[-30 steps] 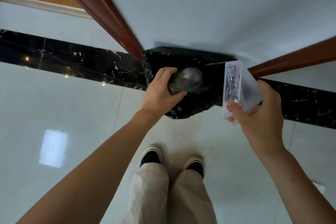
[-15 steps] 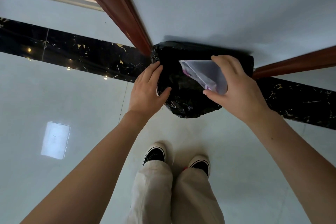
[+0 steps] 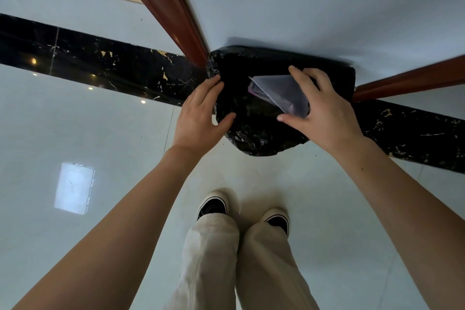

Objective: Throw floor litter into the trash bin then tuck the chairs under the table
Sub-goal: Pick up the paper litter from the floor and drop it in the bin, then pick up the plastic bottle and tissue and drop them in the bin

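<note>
A trash bin lined with a black plastic bag stands in the wall corner ahead of my feet. My right hand is over the bin's opening and holds a clear plastic wrapper with a white sheet, its upper end tilted down into the dark opening. My left hand rests at the bin's left rim with fingers apart, touching the black bag and holding nothing. The inside of the bin is too dark to see.
White walls with reddish wooden trim meet in the corner behind the bin. The glossy pale floor has a black marble strip along the wall. My shoes stand just before the bin.
My left hand let the crumpled clear litter go into the bin and now rests on the rim. My right hand brought the wrapper from the right to over the opening and tilted it down.
</note>
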